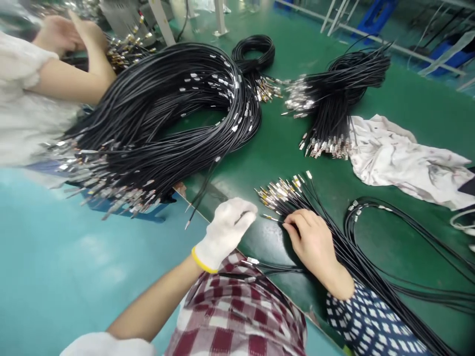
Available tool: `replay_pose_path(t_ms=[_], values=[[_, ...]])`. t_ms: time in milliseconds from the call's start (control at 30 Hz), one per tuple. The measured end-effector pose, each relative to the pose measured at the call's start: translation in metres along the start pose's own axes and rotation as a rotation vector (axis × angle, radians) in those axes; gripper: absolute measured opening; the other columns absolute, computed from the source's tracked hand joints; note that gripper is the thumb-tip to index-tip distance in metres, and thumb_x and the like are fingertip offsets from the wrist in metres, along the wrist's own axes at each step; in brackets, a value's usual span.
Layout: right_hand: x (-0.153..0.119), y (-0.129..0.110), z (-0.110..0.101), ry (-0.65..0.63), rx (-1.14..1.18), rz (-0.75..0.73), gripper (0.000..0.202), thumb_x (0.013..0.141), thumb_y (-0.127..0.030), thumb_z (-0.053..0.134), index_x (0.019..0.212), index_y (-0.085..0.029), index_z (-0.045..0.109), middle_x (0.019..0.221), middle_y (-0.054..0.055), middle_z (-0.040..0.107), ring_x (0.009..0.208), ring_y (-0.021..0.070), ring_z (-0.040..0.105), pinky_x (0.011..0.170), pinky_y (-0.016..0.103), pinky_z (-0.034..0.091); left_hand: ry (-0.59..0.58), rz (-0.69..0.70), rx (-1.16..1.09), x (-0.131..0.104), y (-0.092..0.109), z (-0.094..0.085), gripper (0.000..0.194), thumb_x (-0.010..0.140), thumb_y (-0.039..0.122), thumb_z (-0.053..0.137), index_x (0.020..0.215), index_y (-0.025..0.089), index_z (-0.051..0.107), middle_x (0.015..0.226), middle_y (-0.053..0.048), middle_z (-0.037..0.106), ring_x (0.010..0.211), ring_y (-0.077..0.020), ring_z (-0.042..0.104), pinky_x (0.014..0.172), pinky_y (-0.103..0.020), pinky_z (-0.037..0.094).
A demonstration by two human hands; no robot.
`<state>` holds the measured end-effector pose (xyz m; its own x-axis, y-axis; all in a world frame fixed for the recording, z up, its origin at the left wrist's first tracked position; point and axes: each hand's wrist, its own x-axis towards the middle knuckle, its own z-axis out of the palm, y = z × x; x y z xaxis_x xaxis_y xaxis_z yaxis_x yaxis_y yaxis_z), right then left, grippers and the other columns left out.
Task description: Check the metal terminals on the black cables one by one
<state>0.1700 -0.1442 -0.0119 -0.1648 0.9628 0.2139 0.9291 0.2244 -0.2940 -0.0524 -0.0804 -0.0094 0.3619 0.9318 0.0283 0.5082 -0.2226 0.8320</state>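
My right hand [313,242] is bare and pinches one black cable [279,220] just behind its metal end, which points toward my left hand. Beside and under that hand runs a bundle of black cables [339,240], their gold and silver connector ends [280,193] fanned out on the table. In a white glove with a yellow cuff, my left hand [232,222] is curled with thumb and fingertips together, just left of the pinched cable's tip. Whatever it may hold is hidden. Below it, a few cables with a silver connector [252,260] lie at the table edge by my lap.
A large looped bundle of black cables [193,133] overhangs the green table's [308,44] left edge. Behind are a small coil [256,47] and a crossed pile [343,81]. A crumpled white cloth [401,158] lies right. Another person's arm [74,76] is at upper left.
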Motion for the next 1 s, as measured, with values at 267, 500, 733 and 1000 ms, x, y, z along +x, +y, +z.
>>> replay_pose_path(t_ms=[267, 500, 733, 1000], values=[[-0.013, -0.007, -0.015, -0.104, 0.347, 0.059, 0.008, 0.099, -0.025, 0.056, 0.095, -0.019, 0.060, 0.090, 0.006, 0.069, 0.081, 0.0214, 0.063, 0.076, 0.035, 0.046, -0.241, 0.065, -0.052, -0.003, 0.020, 0.011, 0.024, 0.100, 0.024, 0.044, 0.083, 0.020, 0.061, 0.088, 0.001, 0.064, 0.089, -0.0154, 0.057, 0.090, -0.030, 0.040], [0.000, -0.011, -0.025, -0.219, 0.581, 0.130, 0.026, 0.106, -0.031, 0.042, 0.102, -0.020, 0.066, 0.102, 0.007, 0.073, 0.093, 0.0207, 0.067, 0.084, 0.034, 0.048, -0.338, -0.174, -0.393, -0.007, 0.031, 0.004, 0.030, 0.097, 0.024, 0.042, 0.069, 0.019, 0.051, 0.072, 0.004, 0.053, 0.072, -0.0117, 0.050, 0.071, -0.026, 0.039], [0.000, -0.027, -0.022, -0.287, 0.716, 0.135, 0.031, 0.104, -0.026, 0.046, 0.082, -0.019, 0.066, 0.075, 0.001, 0.070, 0.071, 0.0149, 0.064, 0.071, 0.028, 0.044, -0.357, -0.231, -0.414, -0.003, 0.035, 0.003, 0.029, 0.095, 0.025, 0.044, 0.067, 0.019, 0.048, 0.068, 0.005, 0.048, 0.068, -0.0112, 0.044, 0.066, -0.026, 0.036], [0.007, -0.026, -0.019, -0.344, 0.883, 0.241, 0.036, 0.102, -0.036, 0.048, 0.078, -0.018, 0.068, 0.065, 0.003, 0.068, 0.060, 0.0156, 0.062, 0.064, 0.029, 0.046, -0.341, -0.173, -0.337, -0.005, 0.030, 0.006, 0.028, 0.095, 0.026, 0.042, 0.069, 0.019, 0.051, 0.072, 0.004, 0.051, 0.071, -0.0118, 0.048, 0.071, -0.026, 0.037]])
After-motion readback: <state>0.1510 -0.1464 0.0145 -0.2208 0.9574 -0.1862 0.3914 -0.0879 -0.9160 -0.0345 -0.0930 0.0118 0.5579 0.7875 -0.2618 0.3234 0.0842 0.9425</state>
